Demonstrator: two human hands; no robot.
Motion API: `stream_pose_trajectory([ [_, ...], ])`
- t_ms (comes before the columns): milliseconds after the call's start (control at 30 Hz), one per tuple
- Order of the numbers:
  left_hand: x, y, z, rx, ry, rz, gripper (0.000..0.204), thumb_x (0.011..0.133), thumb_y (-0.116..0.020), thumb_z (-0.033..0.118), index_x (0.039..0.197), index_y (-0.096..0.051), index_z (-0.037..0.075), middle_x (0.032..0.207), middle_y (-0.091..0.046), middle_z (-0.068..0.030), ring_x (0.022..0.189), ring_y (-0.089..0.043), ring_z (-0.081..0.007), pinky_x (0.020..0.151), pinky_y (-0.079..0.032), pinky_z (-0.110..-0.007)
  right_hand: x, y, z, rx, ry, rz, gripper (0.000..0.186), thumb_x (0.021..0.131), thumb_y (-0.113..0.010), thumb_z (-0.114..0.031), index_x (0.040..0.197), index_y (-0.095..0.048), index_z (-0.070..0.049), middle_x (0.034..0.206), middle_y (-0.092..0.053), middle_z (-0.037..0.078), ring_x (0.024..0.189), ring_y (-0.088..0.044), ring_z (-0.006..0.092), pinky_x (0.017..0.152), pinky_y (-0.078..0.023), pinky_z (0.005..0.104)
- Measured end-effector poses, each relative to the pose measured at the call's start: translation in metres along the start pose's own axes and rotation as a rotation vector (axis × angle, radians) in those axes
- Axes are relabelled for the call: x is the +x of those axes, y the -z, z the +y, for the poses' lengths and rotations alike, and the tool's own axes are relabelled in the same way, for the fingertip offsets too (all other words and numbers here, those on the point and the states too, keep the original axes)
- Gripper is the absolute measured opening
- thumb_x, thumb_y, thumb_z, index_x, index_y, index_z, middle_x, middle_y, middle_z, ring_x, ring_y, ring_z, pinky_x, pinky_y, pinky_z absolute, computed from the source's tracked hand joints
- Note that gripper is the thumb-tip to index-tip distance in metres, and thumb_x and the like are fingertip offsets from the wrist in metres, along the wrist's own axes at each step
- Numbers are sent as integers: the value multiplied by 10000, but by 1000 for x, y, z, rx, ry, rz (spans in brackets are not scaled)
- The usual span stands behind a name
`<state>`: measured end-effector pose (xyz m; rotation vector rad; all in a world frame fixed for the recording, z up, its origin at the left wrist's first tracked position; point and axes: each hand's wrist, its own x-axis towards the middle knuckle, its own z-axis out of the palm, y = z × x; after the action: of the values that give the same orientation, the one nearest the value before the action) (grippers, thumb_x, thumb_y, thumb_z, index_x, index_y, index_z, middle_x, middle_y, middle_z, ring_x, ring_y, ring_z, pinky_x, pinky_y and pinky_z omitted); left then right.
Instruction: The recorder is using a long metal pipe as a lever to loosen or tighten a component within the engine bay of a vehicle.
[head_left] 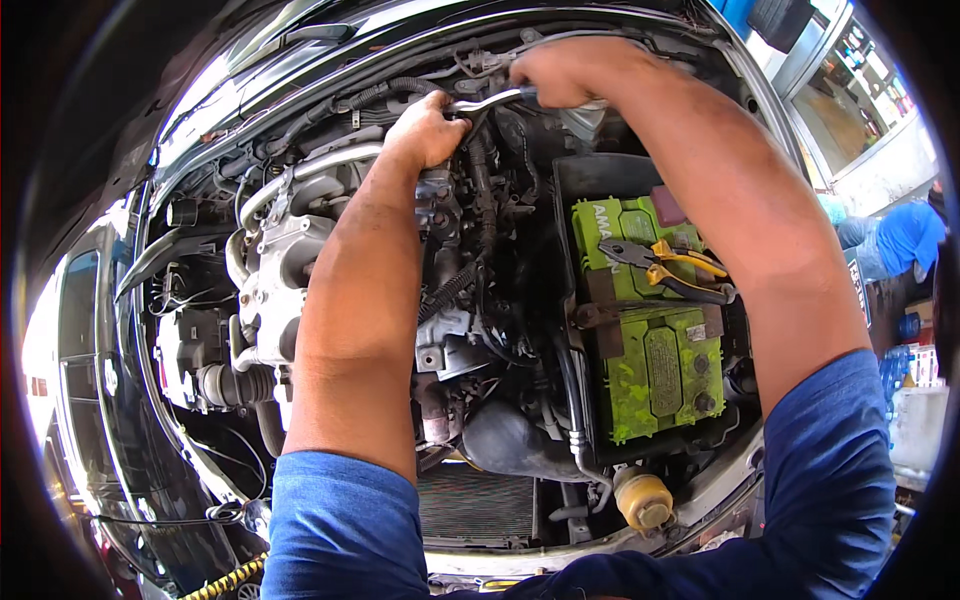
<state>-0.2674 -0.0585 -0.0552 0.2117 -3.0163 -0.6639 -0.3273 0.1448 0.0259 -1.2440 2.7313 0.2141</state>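
Observation:
Near the back of the engine bay, my left hand (429, 134) is closed round the near end of a metal tool (482, 103) that looks like a wrench. My right hand (562, 78), its fingers curled, is at the tool's other end; whether it grips the tool or something behind it, I cannot make out. Hoses and wiring (480, 160) run just below my hands. Pliers with yellow and black handles (672, 265) lie on the green battery (663, 375), beneath my right forearm. The silver engine manifold (280, 240) is left of my left forearm.
The open hood (80, 120) frames the bay, with a radiator (475, 505) at the front and a yellow-capped reservoir (643, 500) at lower right. A dark vehicle (82, 310) stands at left. A person in blue (905, 240) is outside at right, near plastic containers (910, 430).

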Motion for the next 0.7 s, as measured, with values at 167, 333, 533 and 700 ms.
stream_pose_trajectory([
  [167, 3, 1, 0, 28, 6, -5, 585, 805, -650, 353, 1276, -574, 14, 1251, -614, -233, 1187, -579, -342, 1014, -444, -383, -4, 8, 9, 78, 14, 92, 312, 818, -689, -170, 1110, -676, -61, 1096, -684, 166, 997, -658, 313, 837, -510, 419],
  [333, 2, 2, 3, 83, 9, 2, 589, 776, -627, 339, 1233, -589, -30, 1237, -609, -266, 1184, -574, -366, 1018, -436, -396, 21, 51, -6, 314, 53, 480, 300, 779, -697, -234, 971, -695, -3, 974, -699, 226, 954, -669, 375, 821, -517, 455],
  [533, 1, 0, 3, 135, 5, -39, 560, 811, -564, 362, 1210, -584, -30, 1241, -604, -262, 1197, -563, -360, 1014, -444, -404, 20, -24, -23, 1475, 45, 667, 380, 829, -655, -260, 1064, -615, 36, 1032, -668, 265, 994, -644, 411, 859, -509, 465],
  [700, -2, -4, 0, 91, 14, 37, 539, 809, -559, 355, 1199, -610, -14, 1237, -612, -253, 1191, -568, -358, 1014, -446, -416, 55, -18, -47, 1438, 16, 777, 463, 879, -614, -286, 1158, -534, 76, 1091, -636, 303, 1033, -619, 447, 897, -501, 475],
])
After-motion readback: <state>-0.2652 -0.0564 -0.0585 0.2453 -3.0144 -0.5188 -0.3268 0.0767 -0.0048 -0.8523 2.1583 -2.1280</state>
